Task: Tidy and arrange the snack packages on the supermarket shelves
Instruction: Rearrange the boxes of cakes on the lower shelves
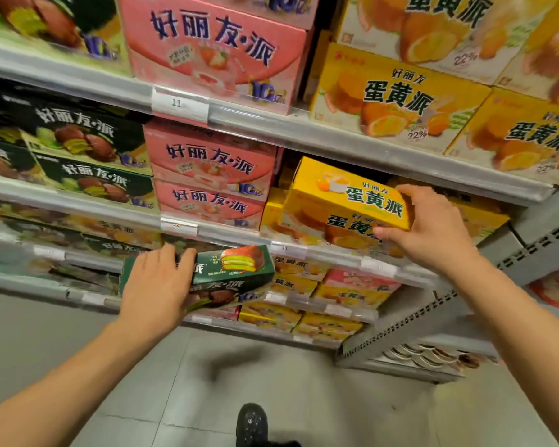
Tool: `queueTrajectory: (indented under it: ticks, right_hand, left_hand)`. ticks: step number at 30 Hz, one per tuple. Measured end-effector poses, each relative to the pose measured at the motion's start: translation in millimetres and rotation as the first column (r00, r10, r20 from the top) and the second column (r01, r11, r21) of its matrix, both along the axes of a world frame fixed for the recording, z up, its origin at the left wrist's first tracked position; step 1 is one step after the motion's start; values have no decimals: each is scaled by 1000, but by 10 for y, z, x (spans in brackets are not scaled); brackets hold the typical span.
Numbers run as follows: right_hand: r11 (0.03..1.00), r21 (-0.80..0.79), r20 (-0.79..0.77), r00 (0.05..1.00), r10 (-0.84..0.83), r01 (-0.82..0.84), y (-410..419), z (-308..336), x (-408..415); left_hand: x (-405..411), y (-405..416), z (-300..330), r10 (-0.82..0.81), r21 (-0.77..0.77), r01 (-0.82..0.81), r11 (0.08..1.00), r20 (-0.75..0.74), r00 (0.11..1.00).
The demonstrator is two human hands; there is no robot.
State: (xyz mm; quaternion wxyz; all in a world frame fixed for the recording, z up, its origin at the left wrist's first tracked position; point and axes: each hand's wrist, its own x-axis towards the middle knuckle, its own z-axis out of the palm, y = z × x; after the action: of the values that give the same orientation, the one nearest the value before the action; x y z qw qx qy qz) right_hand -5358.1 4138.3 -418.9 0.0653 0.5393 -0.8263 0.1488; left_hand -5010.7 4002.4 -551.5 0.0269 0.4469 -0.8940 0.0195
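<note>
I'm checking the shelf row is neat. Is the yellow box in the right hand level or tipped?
Tipped. The yellow box slants against the shelf edge, gripped at its right end by the right hand.

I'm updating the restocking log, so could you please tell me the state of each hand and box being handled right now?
Left hand: grips the green box from above.
Green box: held out in front of the shelves, tilted.
Right hand: grips the yellow box at its right end.
Yellow box: tilted, at the shelf opening above other yellow boxes.
Pink boxes: stacked on the shelf.
</note>
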Motion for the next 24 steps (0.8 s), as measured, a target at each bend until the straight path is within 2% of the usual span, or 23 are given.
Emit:
queueTrajectory:
  ticks: [6,10,15,24]
  right_hand:
    - [999,41,-195,981,12,-4,-516,-247,-129]
    - [997,69,-270,962,32,-14,-684,-381,-208]
    - [997,82,-212,977,7,11,-834,-449,-317]
    - [961,272,-85,996,-39,61,-1150,-488,-602]
  left_hand:
    - [-46,50,-45,43,23,-43,999,-8,999]
    - [-109,12,-28,53,22,-53,998,-13,999]
    - [-188,-50,-38,58,41,-58,997,1,998]
    - [-318,-100,-54,73,71,-75,995,22,997]
